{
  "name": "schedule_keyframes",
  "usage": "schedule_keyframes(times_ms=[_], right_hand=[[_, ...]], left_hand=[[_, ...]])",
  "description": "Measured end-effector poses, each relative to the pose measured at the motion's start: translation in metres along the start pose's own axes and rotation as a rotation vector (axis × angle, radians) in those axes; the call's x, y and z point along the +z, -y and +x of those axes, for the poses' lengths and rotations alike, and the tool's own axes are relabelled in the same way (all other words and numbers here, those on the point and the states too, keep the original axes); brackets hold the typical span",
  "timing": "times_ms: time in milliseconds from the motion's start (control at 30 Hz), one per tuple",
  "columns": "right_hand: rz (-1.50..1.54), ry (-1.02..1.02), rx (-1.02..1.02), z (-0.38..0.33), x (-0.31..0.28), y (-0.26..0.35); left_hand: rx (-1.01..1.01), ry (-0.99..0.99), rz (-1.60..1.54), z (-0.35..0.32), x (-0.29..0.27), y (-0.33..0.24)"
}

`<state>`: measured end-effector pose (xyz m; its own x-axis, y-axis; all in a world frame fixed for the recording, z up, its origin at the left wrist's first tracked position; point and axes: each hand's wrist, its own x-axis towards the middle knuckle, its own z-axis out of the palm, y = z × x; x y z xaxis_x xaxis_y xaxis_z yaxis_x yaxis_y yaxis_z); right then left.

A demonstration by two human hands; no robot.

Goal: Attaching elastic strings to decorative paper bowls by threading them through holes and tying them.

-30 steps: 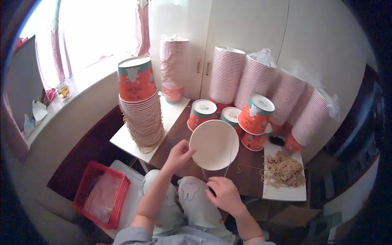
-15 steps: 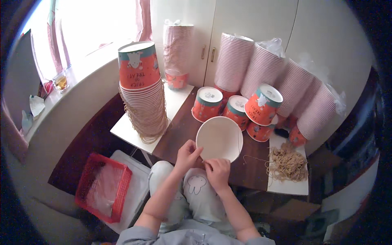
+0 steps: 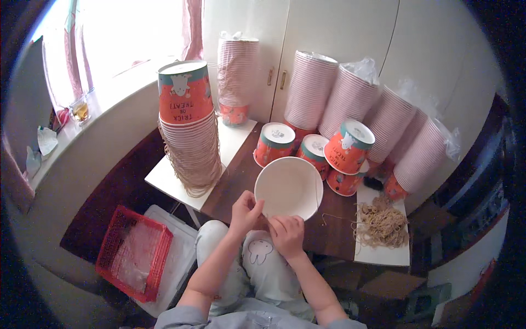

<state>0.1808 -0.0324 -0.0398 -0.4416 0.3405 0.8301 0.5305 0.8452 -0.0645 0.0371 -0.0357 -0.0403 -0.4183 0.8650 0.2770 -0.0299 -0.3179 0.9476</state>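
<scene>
An open paper bucket (image 3: 290, 186), white inside, lies tilted toward me at the near edge of a dark wooden table (image 3: 241, 181). My left hand (image 3: 245, 210) grips its near rim on the left. My right hand (image 3: 286, 234) sits just below the rim, fingers pinched together at the same spot; what it pinches is too small to tell. A thin string (image 3: 318, 189) runs across the bucket's right side.
A tall stack of upturned orange buckets with string handles (image 3: 189, 131) stands left on a white board. Several orange buckets (image 3: 312, 148) and wrapped pink-striped stacks (image 3: 350, 104) fill the back. A pile of twine (image 3: 381, 222) lies right. A red basket (image 3: 134, 252) sits on the floor.
My right hand has come up from my lap to the bucket's near rim, beside my left hand. The view has shifted slightly; the bucket now sits closer to me.
</scene>
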Motion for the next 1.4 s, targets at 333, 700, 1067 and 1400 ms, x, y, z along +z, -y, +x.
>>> schedule_keyframes(times_ms=[333, 700, 1067, 1400], right_hand=[[0.354, -0.207, 0.264, 0.075, -0.034, -0.015], [1.591, 0.091, 0.604, 0.218, 0.082, 0.023], [2.018, 0.086, 0.812, 0.238, 0.117, 0.058], [2.095, 0.239, 0.816, 0.246, 0.155, 0.06]], left_hand=[[0.778, -0.401, 0.676, 0.03, -0.04, -0.112], [1.203, -0.631, 0.968, 0.089, -0.124, -0.222], [1.242, -0.706, 1.217, 0.19, -0.18, -0.208], [1.176, -0.641, 1.353, 0.218, -0.206, -0.186]])
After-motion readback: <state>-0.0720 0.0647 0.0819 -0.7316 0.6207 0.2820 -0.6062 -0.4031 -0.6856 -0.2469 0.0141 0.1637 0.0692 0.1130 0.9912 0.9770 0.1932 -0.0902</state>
